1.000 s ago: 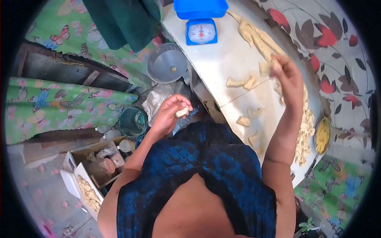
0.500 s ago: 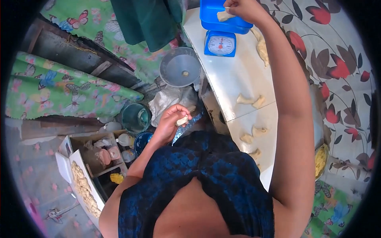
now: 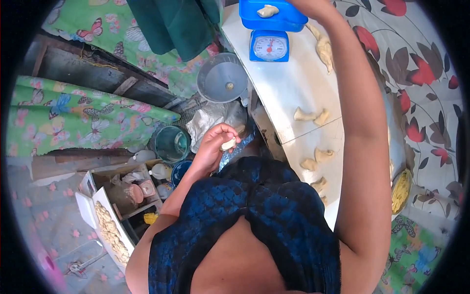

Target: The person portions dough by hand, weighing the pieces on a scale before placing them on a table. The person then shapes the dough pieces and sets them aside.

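My left hand [image 3: 215,143] is closed round a small pale piece of dough [image 3: 228,144], held low in front of my body. At the top edge, only the back part of my right hand [image 3: 309,7] shows, beside the blue weighing tray [image 3: 279,23]; its fingers are cut off by the frame. A lump of dough [image 3: 268,11] lies in that tray. Below it stands the blue kitchen scale [image 3: 270,46] with a round dial. On the tabletop [image 3: 279,93], a longer strip of dough [image 3: 323,51] lies near my right forearm, and several cut pieces of dough [image 3: 306,114] sit nearer me.
A grey basin [image 3: 223,81] stands left of the table, with a green bucket [image 3: 171,143] nearer me. At the lower left, a white tray [image 3: 122,240] of shaped dough leans by a shelf box [image 3: 134,208] with bottles. A yellow-filled bowl [image 3: 401,196] is at the right.
The dough piece that my right hand held over the blue tray now lies in it. My right hand has moved up, partly out of view. My left hand keeps its dough.
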Tool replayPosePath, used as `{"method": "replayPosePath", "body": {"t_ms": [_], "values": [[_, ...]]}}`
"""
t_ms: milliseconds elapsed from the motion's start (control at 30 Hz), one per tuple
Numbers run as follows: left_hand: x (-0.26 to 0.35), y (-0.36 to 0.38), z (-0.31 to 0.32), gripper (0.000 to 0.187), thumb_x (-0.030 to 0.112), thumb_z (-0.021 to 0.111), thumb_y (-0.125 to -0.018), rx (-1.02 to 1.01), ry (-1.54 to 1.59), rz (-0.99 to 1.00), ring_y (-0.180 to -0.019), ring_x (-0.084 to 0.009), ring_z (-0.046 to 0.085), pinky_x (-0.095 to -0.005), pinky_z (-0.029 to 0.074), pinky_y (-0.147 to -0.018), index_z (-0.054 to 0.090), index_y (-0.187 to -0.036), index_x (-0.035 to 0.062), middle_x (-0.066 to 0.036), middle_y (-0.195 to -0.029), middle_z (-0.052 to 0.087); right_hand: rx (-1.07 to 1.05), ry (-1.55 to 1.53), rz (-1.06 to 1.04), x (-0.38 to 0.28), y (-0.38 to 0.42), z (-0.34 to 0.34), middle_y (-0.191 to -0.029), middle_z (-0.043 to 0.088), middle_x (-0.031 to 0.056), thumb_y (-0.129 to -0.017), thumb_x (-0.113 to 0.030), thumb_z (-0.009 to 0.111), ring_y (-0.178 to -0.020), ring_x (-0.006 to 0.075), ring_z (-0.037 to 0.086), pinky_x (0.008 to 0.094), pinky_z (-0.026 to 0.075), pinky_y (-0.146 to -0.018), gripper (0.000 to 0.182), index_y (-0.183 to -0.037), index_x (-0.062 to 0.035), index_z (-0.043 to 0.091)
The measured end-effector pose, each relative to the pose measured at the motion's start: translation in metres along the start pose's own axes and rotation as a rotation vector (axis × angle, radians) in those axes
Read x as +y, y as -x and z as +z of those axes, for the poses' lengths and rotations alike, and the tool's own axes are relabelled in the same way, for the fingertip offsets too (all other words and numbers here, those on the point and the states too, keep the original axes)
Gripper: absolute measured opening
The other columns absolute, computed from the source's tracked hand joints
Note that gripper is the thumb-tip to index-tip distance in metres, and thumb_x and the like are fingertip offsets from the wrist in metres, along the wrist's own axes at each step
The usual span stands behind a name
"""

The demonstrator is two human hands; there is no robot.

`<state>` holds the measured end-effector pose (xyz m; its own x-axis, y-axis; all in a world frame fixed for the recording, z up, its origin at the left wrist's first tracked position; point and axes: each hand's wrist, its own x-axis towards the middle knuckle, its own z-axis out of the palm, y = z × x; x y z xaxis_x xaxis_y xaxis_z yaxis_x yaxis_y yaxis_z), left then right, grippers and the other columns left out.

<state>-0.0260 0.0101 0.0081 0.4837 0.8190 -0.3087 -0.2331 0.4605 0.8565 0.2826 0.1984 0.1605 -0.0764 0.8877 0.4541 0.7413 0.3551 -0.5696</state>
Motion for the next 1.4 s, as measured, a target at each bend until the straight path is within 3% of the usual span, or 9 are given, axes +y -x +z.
{"method": "replayPosePath", "body": {"t_ms": [100, 167, 267, 500, 733, 933, 1100, 1267, 1400], "values": [[-0.003, 0.0, -0.001, 0.008, 0.011, 0.05, -0.086, 0.009, 0.003, -0.015, -0.068, -0.0124, 0.053, -0.0251, 0.041, -0.058, 0.054, -0.085, 0.0039, -0.007, -0.078, 0.059, 0.088, -0.271, -0.178, -0.01, 0.052, -0.029, -0.072, 0.062, 0.0065, -0.075, -0.005, 0.059, -0.067, 0.0168, 0.059, 0.0284, 0.049, -0.064, 0.012, -0.084, 0.0028, 0.061], [-0.003, 0.0, 0.0, 0.008, 0.011, 0.05, -0.086, 0.011, 0.006, -0.03, -0.068, -0.0126, 0.053, -0.0254, 0.041, -0.058, 0.054, -0.085, 0.0041, -0.007, -0.078, 0.059, -0.03, -0.157, 0.026, -0.007, 0.106, -0.054, -0.098, 0.057, 0.0028, -0.085, -0.01, 0.055, -0.088, 0.0101, 0.055, 0.0247, 0.043, -0.08, 0.024, -0.106, 0.0008, 0.054], [-0.005, -0.001, 0.0, 0.008, 0.01, 0.05, -0.086, -0.022, -0.003, -0.073, -0.067, -0.0124, 0.053, -0.0251, 0.041, -0.057, 0.054, -0.085, 0.004, -0.007, -0.078, 0.059, -0.091, 0.06, 0.264, -0.028, 0.2, -0.076, -0.081, 0.06, 0.0058, -0.081, -0.015, 0.061, -0.07, 0.0095, 0.052, 0.0249, 0.043, -0.064, 0.026, -0.101, 0.0, 0.057], [-0.001, -0.009, 0.017, 0.009, 0.011, 0.05, -0.085, -0.1, -0.118, -0.114, -0.067, -0.0121, 0.053, -0.0244, 0.041, -0.057, 0.055, -0.086, 0.0033, -0.008, -0.077, 0.059, -0.499, 0.219, 1.132, -0.06, 0.396, -0.055, -0.091, 0.057, 0.0153, -0.066, -0.026, 0.075, -0.082, 0.0291, 0.057, 0.037, 0.046, -0.071, 0.052, -0.105, -0.0028, 0.05], [-0.01, -0.022, 0.047, 0.012, 0.015, 0.051, -0.086, -0.228, -0.089, -0.159, -0.065, -0.0123, 0.051, -0.0247, 0.04, -0.057, 0.055, -0.085, 0.0039, -0.007, -0.075, 0.057, -0.272, 0.087, 1.122, -0.096, 0.449, -0.004, -0.095, 0.05, 0.0151, -0.064, -0.02, 0.075, -0.084, 0.0331, 0.055, 0.0389, 0.044, -0.072, 0.043, -0.095, -0.0041, 0.048], [-0.01, -0.021, 0.055, 0.016, 0.019, 0.052, -0.088, -0.345, -0.125, -0.17, -0.067, -0.0104, 0.053, -0.0232, 0.041, -0.059, 0.056, -0.087, 0.0035, -0.005, -0.075, 0.057, 0.131, -0.068, 0.909, -0.076, 0.432, -0.011, -0.067, 0.044, 0.0044, -0.066, 0.005, 0.056, -0.056, 0.0108, 0.043, 0.0233, 0.037, -0.053, 0.011, -0.07, -0.0021, 0.048], [-0.015, -0.014, 0.045, 0.015, 0.018, 0.051, -0.088, -0.251, -0.099, -0.148, -0.067, -0.0107, 0.053, -0.0237, 0.041, -0.059, 0.056, -0.086, 0.0038, -0.004, -0.075, 0.057, 0.472, -0.734, 0.794, -0.05, 0.381, -0.022, -0.09, 0.056, 0.0042, -0.08, 0.001, 0.059, -0.08, 0.0121, 0.053, 0.0243, 0.044, -0.071, 0.017, -0.095, -0.0025, 0.053], [-0.016, -0.002, 0.038, 0.017, 0.02, 0.049, -0.089, -0.131, -0.118, -0.092, -0.065, -0.0124, 0.051, -0.0243, 0.039, -0.056, 0.053, -0.083, 0.0037, -0.006, -0.074, 0.055, -0.017, 0.013, 0.623, -0.024, 0.371, -0.014, -0.11, 0.055, 0.008, -0.072, -0.005, 0.064, -0.098, 0.0225, 0.054, 0.0345, 0.043, -0.083, 0.039, -0.11, -0.0106, 0.055], [-0.021, 0.001, 0.026, 0.019, 0.021, 0.05, -0.089, -0.093, -0.088, -0.125, -0.062, -0.0118, 0.051, -0.024, 0.04, -0.057, 0.055, -0.083, 0.0031, -0.005, -0.069, 0.055, -0.095, 0.406, 0.448, -0.027, 0.371, 0.015, -0.097, 0.058, 0.0118, -0.066, -0.005, 0.065, -0.095, 0.0282, 0.054, 0.0363, 0.041, -0.085, 0.03, -0.096, -0.005, 0.059]]}}
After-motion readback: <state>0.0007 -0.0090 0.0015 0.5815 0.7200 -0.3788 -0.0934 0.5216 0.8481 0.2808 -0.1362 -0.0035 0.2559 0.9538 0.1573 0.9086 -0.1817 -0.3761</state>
